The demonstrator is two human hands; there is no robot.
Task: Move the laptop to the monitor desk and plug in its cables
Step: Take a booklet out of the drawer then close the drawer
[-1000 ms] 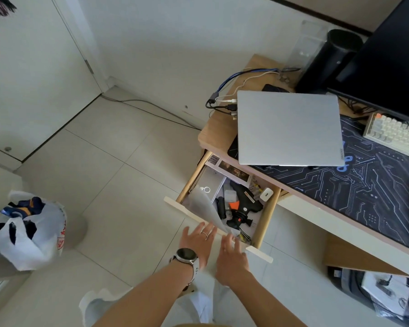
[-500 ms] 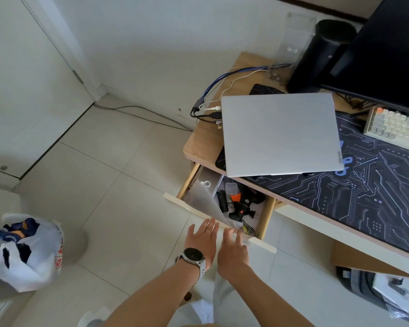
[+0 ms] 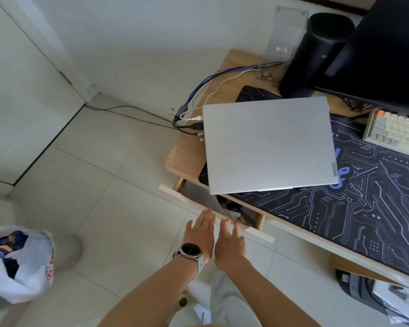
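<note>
A closed silver laptop lies on the left end of the wooden desk, partly on a dark circuit-pattern mat. Several cables, white, black and blue, are plugged into its left edge. Below the desk a drawer front stands a little way out, with dark clutter visible inside. My left hand, with a watch and a ring, and my right hand lie flat side by side against the drawer front, fingers spread, holding nothing.
A black monitor and a black cylinder stand at the back of the desk, with a pale keyboard at the right. A white plastic bag sits on the tiled floor at left. Boxes and gear lie under the desk at right.
Both hands have pushed the drawer inward; it showed most of its contents a second ago and now only a narrow gap shows. The view has shifted closer to the desk.
</note>
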